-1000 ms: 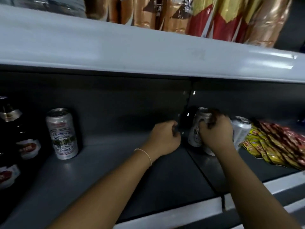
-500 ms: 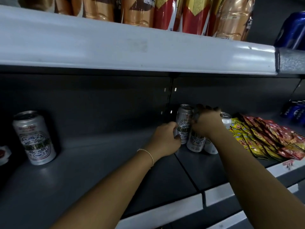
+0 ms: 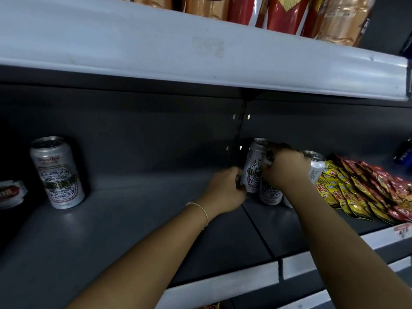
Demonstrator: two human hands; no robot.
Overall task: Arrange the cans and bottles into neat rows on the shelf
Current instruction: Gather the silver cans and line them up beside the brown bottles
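Your left hand (image 3: 225, 188) reaches to the back of the dark grey metal shelf (image 3: 133, 230), its fingers curled round the lower left side of a tall silver can with a green band and blue patterned label (image 3: 254, 168), which stands upright just right of the slotted upright post (image 3: 239, 134) in the back wall. A thin pale bracelet (image 3: 200, 209) circles that wrist. Your right hand (image 3: 284, 170) comes over from the right and grips a second silver can of the same design (image 3: 270, 192), which stands just in front of and touching the first; your fingers wrap its top, so the rim is hidden. Behind your right hand stands a third can, silver with a white side (image 3: 316, 168), upright and just beside the other two; whether your hand touches it you cannot tell. To the right of these cans, flat yellow and red foil snack packets (image 3: 365, 192) lie overlapped on the shelf. Far to the left, well apart from the group, a fourth silver can with the same green and blue label (image 3: 58, 172) stands alone, upright. At the left edge a red and white bottle label (image 3: 11, 192) shows in the dark. Above, the white shelf edge (image 3: 200, 47) carries gold and red bags (image 3: 289, 12).
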